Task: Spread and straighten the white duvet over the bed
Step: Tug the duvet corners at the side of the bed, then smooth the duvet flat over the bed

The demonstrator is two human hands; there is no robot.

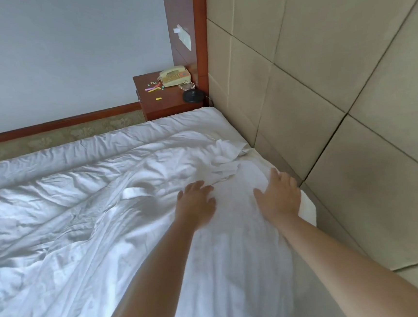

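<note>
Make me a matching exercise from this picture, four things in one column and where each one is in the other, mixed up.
Things:
1. telephone
2. left hand
3. right hand
4. switch plate

Places:
A. flat on the duvet, next to the padded headboard
B. on the nightstand
C. on the wooden wall panel
D. flat on the duvet, farther from the headboard

Pairs: 1-B, 2-D, 3-A, 4-C

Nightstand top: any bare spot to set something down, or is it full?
The wooden nightstand has bare wood along its front edge toward the bed, broken only by one yellow piece. The back is crowded: beige telephone, glass ashtray, black round base, and scattered coloured bits on the left.
</note>
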